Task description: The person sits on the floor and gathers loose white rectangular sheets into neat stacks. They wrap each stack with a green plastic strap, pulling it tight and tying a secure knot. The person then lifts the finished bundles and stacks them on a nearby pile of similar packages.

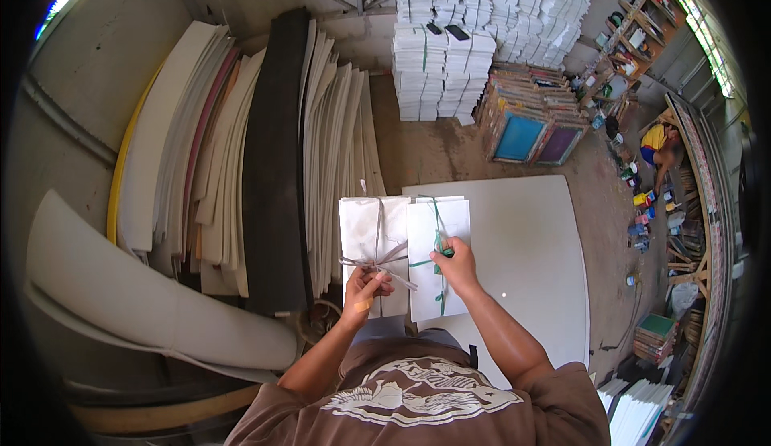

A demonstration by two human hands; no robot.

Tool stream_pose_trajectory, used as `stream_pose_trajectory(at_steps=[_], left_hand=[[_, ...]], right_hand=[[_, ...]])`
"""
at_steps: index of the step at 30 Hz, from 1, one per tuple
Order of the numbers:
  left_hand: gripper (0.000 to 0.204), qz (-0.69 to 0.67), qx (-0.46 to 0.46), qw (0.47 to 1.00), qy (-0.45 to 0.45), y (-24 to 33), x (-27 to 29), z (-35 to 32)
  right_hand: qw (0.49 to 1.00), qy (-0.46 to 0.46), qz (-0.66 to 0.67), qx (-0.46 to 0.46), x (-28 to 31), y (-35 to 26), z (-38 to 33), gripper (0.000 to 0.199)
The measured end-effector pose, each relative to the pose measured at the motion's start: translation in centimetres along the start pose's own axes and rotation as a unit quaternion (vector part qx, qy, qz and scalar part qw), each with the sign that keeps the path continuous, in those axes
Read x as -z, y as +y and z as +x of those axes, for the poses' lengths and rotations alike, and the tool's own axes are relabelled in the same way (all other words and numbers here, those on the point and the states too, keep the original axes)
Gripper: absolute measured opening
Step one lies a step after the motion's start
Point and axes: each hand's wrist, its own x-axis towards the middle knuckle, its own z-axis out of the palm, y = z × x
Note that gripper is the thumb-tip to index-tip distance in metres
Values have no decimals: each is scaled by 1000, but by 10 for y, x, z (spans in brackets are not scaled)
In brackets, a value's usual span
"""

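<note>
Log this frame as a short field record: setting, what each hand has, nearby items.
setting: workshop with a dirt floor, seen from above
left hand: grips the grey string on a tied white paper bundle
right hand: grips the green string on a second white bundle
bundles: held side by side, touching, above a large white board
left of the person: foam sheets leaning in a row
far side: stacked white bundles, framed screens
other people: one person at right, crouched

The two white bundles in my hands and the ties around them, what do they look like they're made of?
Both bundles, left and right, look like stacked matte white paper or thin card, flat with crisp edges. The grey tie looks like flat plastic strapping; the green tie looks like thin plastic string.
</note>
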Motion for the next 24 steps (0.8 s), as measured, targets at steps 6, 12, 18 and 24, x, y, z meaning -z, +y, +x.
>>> stream_pose_trajectory(at_steps=[6, 12, 18, 24], left_hand=[[33, 14, -4, 1000, 9, 45, 0, 86], [28, 56, -47, 997, 26, 109, -36, 154], [29, 98, -115, 989, -4, 185, -85, 219], [37, 208, -281, 927, 137, 253, -127, 322]], right_hand=[[996, -27, -87, -15, -5, -65, 84, 46], [976, 63, -203, 38, -9, -141, 148, 64], [958, 203, -161, 123, 18, -213, 212, 66], [940, 300, -64, 151, 81, -271, 305, 64]])
